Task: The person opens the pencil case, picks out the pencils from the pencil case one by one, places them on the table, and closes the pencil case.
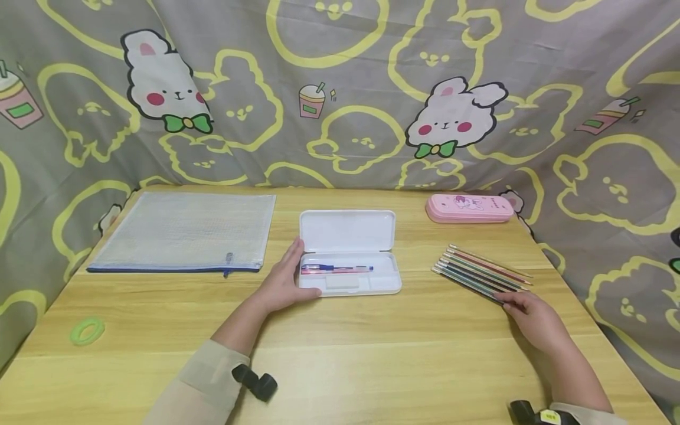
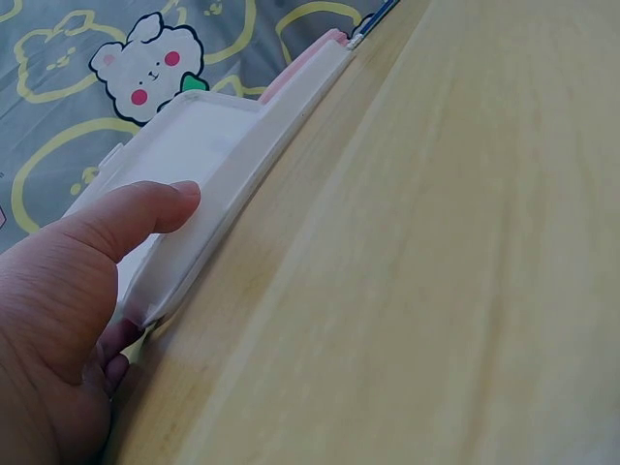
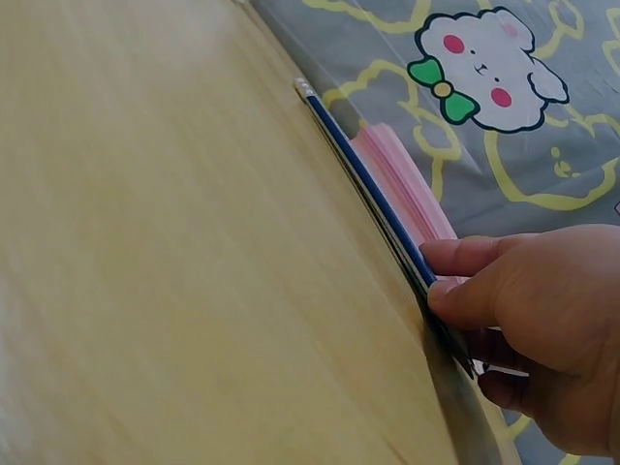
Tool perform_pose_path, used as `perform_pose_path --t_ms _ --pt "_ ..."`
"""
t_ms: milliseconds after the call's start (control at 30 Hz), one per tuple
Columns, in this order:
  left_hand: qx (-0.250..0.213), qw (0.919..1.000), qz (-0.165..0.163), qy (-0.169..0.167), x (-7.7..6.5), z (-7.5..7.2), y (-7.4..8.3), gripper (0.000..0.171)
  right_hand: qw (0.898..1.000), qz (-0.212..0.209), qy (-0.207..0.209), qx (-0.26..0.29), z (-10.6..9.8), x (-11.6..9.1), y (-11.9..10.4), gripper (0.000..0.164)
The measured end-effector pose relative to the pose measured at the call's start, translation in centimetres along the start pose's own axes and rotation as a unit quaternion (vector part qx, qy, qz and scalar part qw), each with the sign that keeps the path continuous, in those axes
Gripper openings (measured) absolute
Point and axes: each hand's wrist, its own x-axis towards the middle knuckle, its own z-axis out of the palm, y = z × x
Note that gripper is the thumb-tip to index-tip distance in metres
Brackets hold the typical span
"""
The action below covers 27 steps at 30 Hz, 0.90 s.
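A white pencil case (image 1: pixel 347 230) lies with its lid raised at the middle of the table. Inside its tray are a blue-capped pen (image 1: pixel 319 267), a reddish pen-like stick beside it and a white eraser (image 1: pixel 342 283). My left hand (image 1: pixel 283 284) grips the case's left end, thumb (image 2: pixel 160 203) at the front and fingers round the side. To the right, several pencils (image 1: pixel 478 267) lie side by side, eraser ends towards the back left. My right hand (image 1: pixel 533 321) pinches a blue pencil (image 3: pixel 363 172) at the near side of the row, between thumb and forefinger.
A pink pencil case (image 1: pixel 470 209) with a rabbit print lies shut at the back right. At the back left is a mesh zip pouch (image 1: pixel 186 233) with a blue zip. A green ring (image 1: pixel 87 331) lies near the left edge. Patterned cloth (image 1: pixel 361 88) hangs behind the table.
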Motion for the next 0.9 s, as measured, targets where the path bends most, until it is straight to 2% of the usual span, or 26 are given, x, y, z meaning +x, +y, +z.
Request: perform_pose_path --t_ms 200,900 --pt "-0.005 1.0 -0.001 0.0 0.02 0.03 -0.04 0.121 1.0 0.012 0.001 -0.001 0.04 0.06 0.17 0.028" --pt "-0.002 1.0 0.005 0.004 -0.02 0.13 -0.17 0.122 1.0 0.004 0.019 0.008 -0.07 0.13 -0.27 0.03"
